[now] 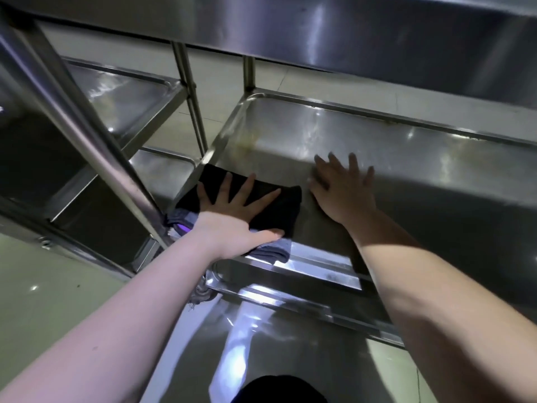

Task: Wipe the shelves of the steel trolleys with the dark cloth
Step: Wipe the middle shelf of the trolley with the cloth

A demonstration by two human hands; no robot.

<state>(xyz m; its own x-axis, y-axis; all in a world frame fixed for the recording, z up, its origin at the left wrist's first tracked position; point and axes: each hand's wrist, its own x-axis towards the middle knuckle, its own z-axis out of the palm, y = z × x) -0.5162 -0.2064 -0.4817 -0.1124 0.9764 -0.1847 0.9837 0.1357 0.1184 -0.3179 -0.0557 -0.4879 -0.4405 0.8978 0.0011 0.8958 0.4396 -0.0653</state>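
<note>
Head view, looking down into a steel trolley: on the left a second trolley (128, 94) stands apart from the work, and a slanted steel post (87, 135) crosses in front of it. The step in hand looks to be the wiping of the middle shelf (421, 181), with the work at its near left corner.

Done well, by this onlooker's judgement, the wipe keeps the cloth flat under the whole palm. It pushes firmly into the rounded corner and along the raised rim, where grime tends to gather. It then travels rightward in overlapping passes, taking in the yellowish stain (250, 142) toward the far left corner and the streaked steel beyond. The loose grey edge hanging over the front rim would be better tucked back, so it does not drag.

The left hand (232, 210) lies palm down with its fingers fanned wide. It presses the dark cloth (282, 207) onto the shelf and grips nothing, the thumb stretched along the near edge. The cloth sits in the shelf's near left corner.

Just beside the cloth, and seemingly not touching it, the right hand (343, 190) is also spread flat on the bare steel. It is slightly blurred, holds nothing, and appears to be bracing.
</note>
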